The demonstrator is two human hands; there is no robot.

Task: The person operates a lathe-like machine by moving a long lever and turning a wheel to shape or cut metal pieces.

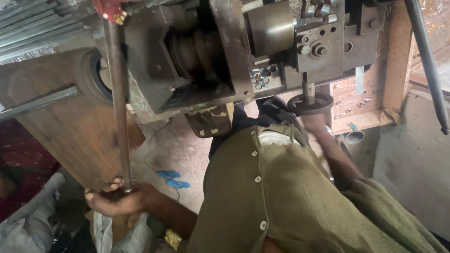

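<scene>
At a worn metal lathe, we grip the lower end of a long steel rod in our left hand, fingers closed around it where it ends near the floor. The rod runs straight up from that hand to the machine's grey body, past a red fitting. Our right hand reaches well apart from the left, up under a dark round handwheel (whether the fingers close on it we cannot tell, for the hand is blurred). Between the hands hangs our olive buttoned cardigan; blue sandals lie just beside the left hand.
</scene>
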